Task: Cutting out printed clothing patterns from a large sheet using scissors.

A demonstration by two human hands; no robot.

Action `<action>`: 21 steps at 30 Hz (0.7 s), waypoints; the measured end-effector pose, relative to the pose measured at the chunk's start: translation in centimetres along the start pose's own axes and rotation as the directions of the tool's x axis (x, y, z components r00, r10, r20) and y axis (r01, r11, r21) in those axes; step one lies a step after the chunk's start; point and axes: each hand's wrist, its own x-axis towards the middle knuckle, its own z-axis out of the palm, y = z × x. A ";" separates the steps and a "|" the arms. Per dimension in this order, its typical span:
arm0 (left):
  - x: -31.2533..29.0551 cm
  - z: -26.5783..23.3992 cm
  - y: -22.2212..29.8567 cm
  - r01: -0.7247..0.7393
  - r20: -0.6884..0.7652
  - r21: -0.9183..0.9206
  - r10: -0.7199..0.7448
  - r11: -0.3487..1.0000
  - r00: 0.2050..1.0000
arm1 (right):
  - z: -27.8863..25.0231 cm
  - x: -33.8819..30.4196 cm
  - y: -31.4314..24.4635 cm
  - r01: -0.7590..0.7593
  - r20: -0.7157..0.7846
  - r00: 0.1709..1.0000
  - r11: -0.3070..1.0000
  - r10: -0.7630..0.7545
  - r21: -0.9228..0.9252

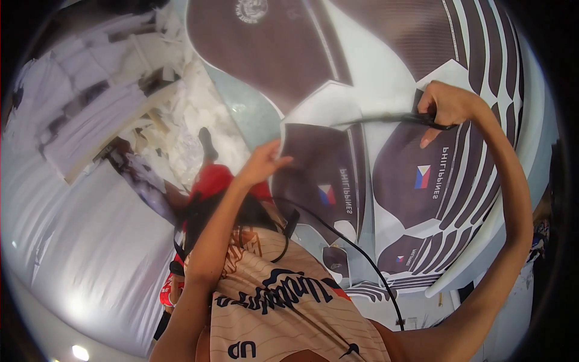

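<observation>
A wide white printed sheet (386, 78) lies before me, covered with dark maroon garment panels. Black-handled scissors (405, 118) are gripped in my right hand (449, 107), fingers through the handles. Their slim blades point left, over the white gap above a lower panel (319, 151) with a small flag print; whether they are cutting is too blurred to tell. My left hand (263, 163) is at the left edge of that panel, thumb and forefinger apart, with nothing visible between them.
White cloth scraps (193, 114) are heaped left of the table. A pale bundle (90, 130) lies farther left. A black cord (356, 246) hangs across my front. Another person in red (170, 291) is at the lower left. Dark stripe pieces fill the sheet's right side.
</observation>
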 end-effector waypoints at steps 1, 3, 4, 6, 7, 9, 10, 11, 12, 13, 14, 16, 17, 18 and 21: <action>0.0 0.0 0.2 -0.009 0.005 -0.061 0.010 0.998 1.000 | 0.3 0.1 0.1 -0.032 -0.001 0.999 0.999 0.032 -0.033; -0.1 0.1 0.4 -0.015 0.008 -0.128 0.017 0.992 1.000 | 1.1 0.1 0.6 0.002 -0.028 1.000 0.999 -0.001 0.039; -0.2 0.1 0.5 -0.005 0.011 -0.117 0.006 0.993 1.000 | 1.7 0.0 0.9 0.029 -0.030 0.999 0.990 -0.025 0.134; -0.1 0.0 0.5 0.010 0.015 -0.107 -0.008 0.994 1.000 | 3.1 -0.3 1.6 0.003 -0.031 1.000 0.987 0.002 0.163; -0.1 0.0 0.5 0.021 0.022 -0.110 -0.018 0.994 1.000 | 3.6 -0.3 1.9 -0.014 -0.038 0.999 0.977 0.022 0.211; 0.1 -0.2 0.4 0.029 0.031 -0.112 -0.026 0.993 0.999 | 4.1 -0.2 2.4 -0.011 -0.016 1.000 0.978 0.014 0.208; 0.1 -0.4 0.4 0.027 0.034 -0.067 -0.024 0.997 0.999 | 4.4 -0.2 2.7 0.002 -0.039 0.999 0.981 0.005 0.192; 0.1 -0.4 0.3 0.065 0.019 -0.004 -0.065 0.998 0.998 | 4.7 -0.2 2.9 0.022 -0.062 0.998 0.982 -0.010 0.185; 0.1 -0.5 0.4 0.024 0.039 -0.020 -0.023 1.000 0.999 | 4.8 -0.2 3.0 0.015 -0.064 0.998 0.984 -0.004 0.177; 0.1 -0.6 0.5 0.037 0.047 -0.007 -0.037 0.999 0.998 | 4.9 -0.2 3.0 0.028 -0.070 0.997 0.983 -0.016 0.181; 0.1 -0.6 0.6 0.093 0.031 0.036 -0.094 0.995 0.995 | 5.0 -0.2 3.0 0.048 -0.083 0.996 0.980 -0.033 0.194; 0.0 -0.5 0.9 0.086 0.057 -0.057 -0.083 0.995 0.995 | 5.6 -0.3 2.8 0.032 -0.073 0.997 0.977 -0.017 0.211; 0.0 -0.5 1.1 0.117 0.055 -0.118 -0.111 0.986 0.992 | 5.8 -0.3 2.6 0.042 -0.076 0.997 0.968 -0.024 0.246; 0.0 -0.4 1.3 0.113 0.050 -0.120 -0.108 0.986 0.993 | 6.0 -0.3 2.4 0.028 -0.074 0.997 0.974 -0.011 0.225; -0.1 -0.3 1.8 0.073 0.028 -0.209 -0.069 0.975 0.997 | 6.5 0.3 1.7 0.035 -0.051 0.998 0.964 -0.022 0.263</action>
